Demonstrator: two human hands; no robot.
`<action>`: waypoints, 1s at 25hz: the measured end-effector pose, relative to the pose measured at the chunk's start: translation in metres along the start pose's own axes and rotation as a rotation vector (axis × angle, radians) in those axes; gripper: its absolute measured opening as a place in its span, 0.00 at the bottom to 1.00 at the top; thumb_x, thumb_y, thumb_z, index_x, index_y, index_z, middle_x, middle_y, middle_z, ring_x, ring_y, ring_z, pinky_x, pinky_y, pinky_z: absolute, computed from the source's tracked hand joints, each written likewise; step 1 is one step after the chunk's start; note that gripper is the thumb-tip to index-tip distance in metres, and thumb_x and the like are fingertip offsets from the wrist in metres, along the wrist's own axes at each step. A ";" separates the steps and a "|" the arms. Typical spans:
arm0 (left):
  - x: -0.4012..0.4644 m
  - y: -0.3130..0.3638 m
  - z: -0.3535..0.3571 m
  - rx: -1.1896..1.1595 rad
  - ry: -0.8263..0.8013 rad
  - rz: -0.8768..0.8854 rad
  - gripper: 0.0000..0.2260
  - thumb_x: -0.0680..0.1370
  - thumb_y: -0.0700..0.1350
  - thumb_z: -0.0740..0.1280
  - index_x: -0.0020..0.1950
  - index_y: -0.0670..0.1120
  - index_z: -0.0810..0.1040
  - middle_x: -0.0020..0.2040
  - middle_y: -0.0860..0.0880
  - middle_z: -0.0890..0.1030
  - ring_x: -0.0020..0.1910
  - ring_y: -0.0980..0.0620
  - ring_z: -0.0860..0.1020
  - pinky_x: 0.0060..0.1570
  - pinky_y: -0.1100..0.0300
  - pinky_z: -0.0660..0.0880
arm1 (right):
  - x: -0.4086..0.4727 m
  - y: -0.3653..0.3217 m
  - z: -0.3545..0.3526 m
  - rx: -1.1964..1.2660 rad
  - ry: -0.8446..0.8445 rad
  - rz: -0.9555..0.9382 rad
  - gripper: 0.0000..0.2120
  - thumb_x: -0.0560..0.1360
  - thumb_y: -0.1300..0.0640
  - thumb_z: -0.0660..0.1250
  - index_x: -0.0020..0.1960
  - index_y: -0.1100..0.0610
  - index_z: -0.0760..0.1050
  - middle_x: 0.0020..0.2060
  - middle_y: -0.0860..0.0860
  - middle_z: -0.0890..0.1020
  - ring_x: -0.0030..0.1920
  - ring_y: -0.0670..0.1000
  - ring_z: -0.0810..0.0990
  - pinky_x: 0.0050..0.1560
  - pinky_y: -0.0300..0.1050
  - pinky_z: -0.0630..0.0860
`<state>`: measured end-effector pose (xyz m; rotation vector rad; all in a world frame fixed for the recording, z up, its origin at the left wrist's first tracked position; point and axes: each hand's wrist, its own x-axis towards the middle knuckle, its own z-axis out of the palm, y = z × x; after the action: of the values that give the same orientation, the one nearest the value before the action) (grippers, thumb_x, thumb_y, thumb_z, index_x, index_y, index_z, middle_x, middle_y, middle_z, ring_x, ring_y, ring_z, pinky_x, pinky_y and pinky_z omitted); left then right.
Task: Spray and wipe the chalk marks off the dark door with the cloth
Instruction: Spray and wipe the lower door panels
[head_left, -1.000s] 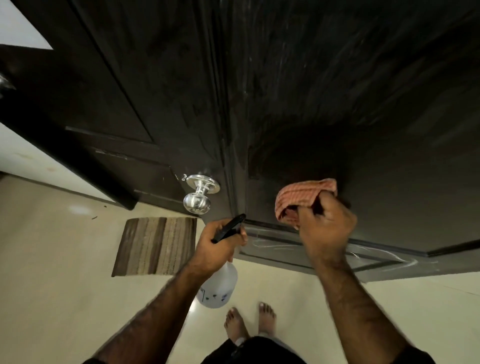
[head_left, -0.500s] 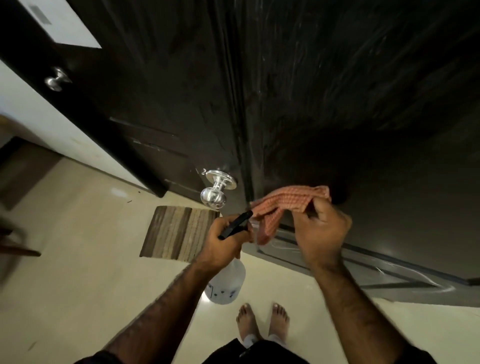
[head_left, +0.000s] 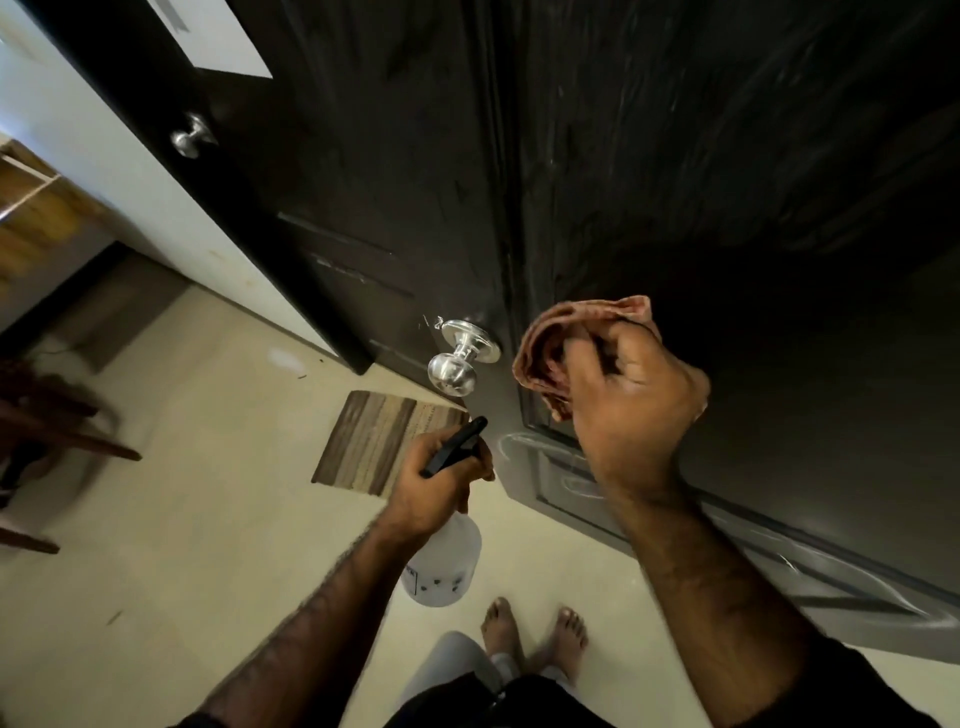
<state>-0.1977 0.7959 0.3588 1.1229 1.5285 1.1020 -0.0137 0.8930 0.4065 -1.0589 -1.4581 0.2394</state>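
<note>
Against the dark door (head_left: 701, 182), his right hand (head_left: 631, 400) bunches the cloth (head_left: 561, 343) mid-wipe, left hand (head_left: 434, 486) gripping the bottle (head_left: 441, 566); the chalk (head_left: 524, 447) lower down likely needs spraying next.

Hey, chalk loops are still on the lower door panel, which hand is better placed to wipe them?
Right. The right hand already grips the cloth bunched up, close to the dark door and just above the chalk marks. The left hand is busy holding the spray bottle.

Single head-worn wide-angle view, facing steeply down, close to door (head_left: 675, 182)
</note>
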 end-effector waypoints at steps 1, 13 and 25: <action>0.001 0.001 0.000 -0.003 0.003 -0.002 0.06 0.75 0.40 0.66 0.44 0.38 0.81 0.41 0.41 0.84 0.32 0.45 0.77 0.28 0.60 0.74 | 0.000 0.004 0.004 -0.036 -0.036 -0.068 0.07 0.81 0.59 0.74 0.47 0.62 0.84 0.40 0.50 0.86 0.37 0.41 0.81 0.43 0.31 0.77; -0.005 -0.008 -0.029 -0.004 -0.005 -0.006 0.05 0.76 0.38 0.66 0.45 0.38 0.81 0.40 0.46 0.83 0.30 0.48 0.76 0.28 0.59 0.74 | -0.028 0.025 0.029 -0.135 -0.117 -0.024 0.04 0.80 0.61 0.76 0.47 0.61 0.86 0.39 0.49 0.86 0.37 0.43 0.81 0.43 0.31 0.76; 0.056 -0.008 -0.106 0.016 -0.183 -0.044 0.07 0.76 0.38 0.69 0.48 0.35 0.81 0.41 0.40 0.84 0.31 0.52 0.79 0.30 0.57 0.74 | -0.072 0.021 0.087 -0.355 0.038 0.161 0.03 0.77 0.64 0.74 0.50 0.63 0.84 0.40 0.56 0.86 0.38 0.53 0.83 0.42 0.45 0.79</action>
<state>-0.3119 0.8345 0.3616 1.1623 1.4134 0.9321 -0.0932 0.8914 0.3231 -1.4628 -1.4131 0.0736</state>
